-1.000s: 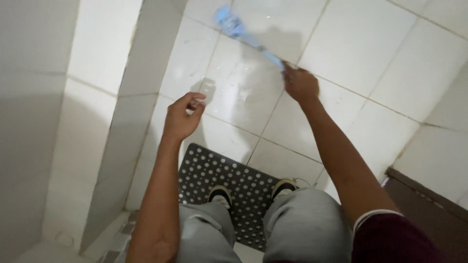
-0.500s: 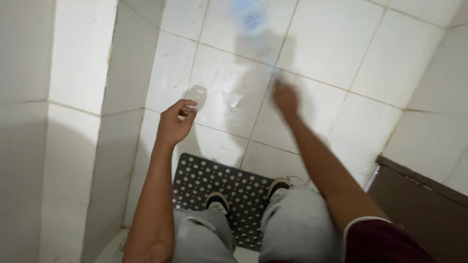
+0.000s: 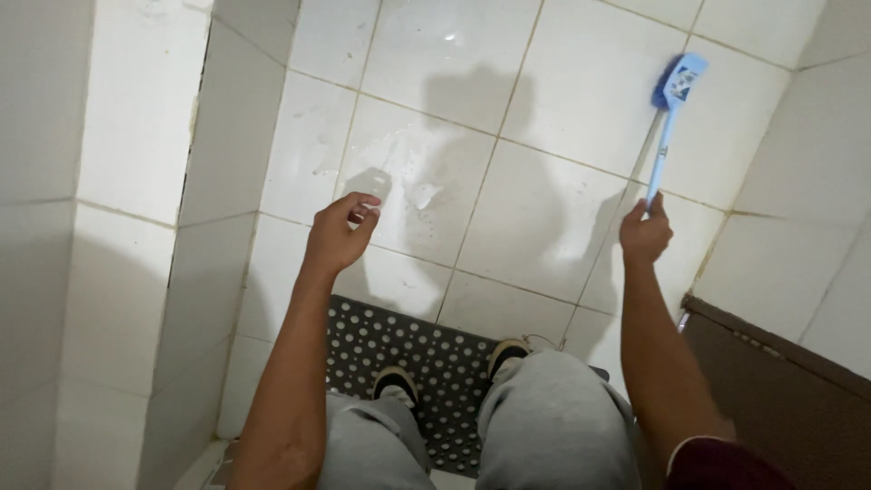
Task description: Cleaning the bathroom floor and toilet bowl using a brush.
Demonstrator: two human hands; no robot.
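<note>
My right hand [image 3: 644, 234] grips the lower end of a long-handled light blue brush [image 3: 667, 127]. The brush head, with darker blue bristles, rests against the white tiled surface [image 3: 544, 109] at the upper right. My left hand [image 3: 337, 238] is held out over the tiles at the left, fingers curled around a small pale clear object [image 3: 365, 212] that shows only partly between thumb and fingers. Both forearms reach forward from the bottom of the view.
My feet in dark shoes [image 3: 396, 383] stand on a dark perforated mat [image 3: 399, 338]. A wet, streaked patch [image 3: 408, 181] marks the middle tiles. A white tiled wall corner [image 3: 118, 227] rises at the left. A dark brown panel [image 3: 780, 399] sits at the lower right.
My right hand has swung the brush from the upper middle of the tiles over to the upper right. My left hand has stayed in much the same place.
</note>
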